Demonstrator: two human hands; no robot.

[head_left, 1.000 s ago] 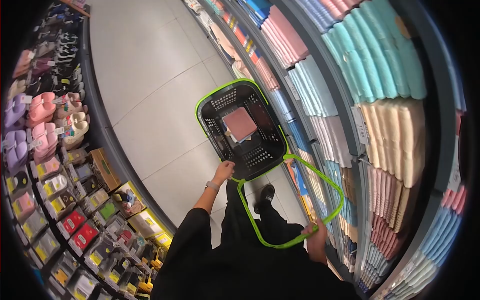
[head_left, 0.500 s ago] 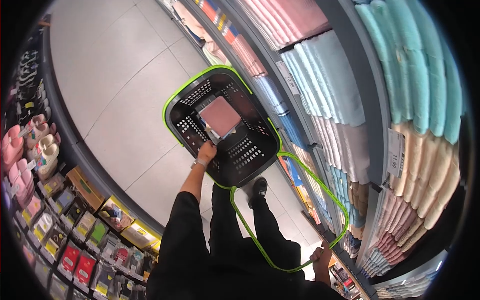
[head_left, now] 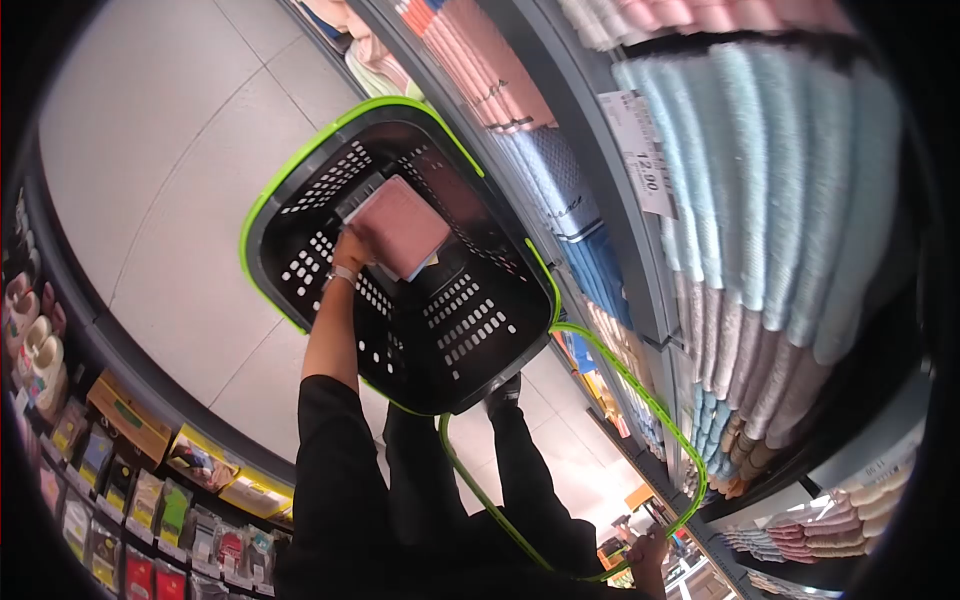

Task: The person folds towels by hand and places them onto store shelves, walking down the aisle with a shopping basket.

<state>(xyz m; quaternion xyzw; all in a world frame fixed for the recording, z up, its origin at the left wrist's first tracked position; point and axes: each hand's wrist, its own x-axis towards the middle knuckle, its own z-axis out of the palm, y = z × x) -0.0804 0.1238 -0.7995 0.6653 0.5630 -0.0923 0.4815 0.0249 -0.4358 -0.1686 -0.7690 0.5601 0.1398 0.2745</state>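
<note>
A black shopping basket (head_left: 470, 365) with a green rim tilts open in front of me. Inside it lies a flat, pink-covered square item that looks like a notebook (head_left: 405, 228), on top of other flat things mostly hidden beneath it. My left hand (head_left: 352, 250) reaches into the basket, its fingers closed at the notebook's left edge; the fingertips are partly hidden. The basket's long green handle (head_left: 625, 372) loops toward me. At its near end, my right hand (head_left: 648, 550) is wrapped around the handle.
Shelves of folded towels (head_left: 760, 190) rise close on the right, with a price tag (head_left: 640, 150) on the edge. On the left, a curved display holds packaged goods (head_left: 175, 515) and slippers (head_left: 45, 355). Grey floor tiles (head_left: 170, 150) run between. My shoe (head_left: 505, 390) is under the basket.
My left hand has moved deeper into the basket, from its near wall to the notebook's edge. The basket appears larger and further left in view. My right hand keeps its hold on the handle.
</note>
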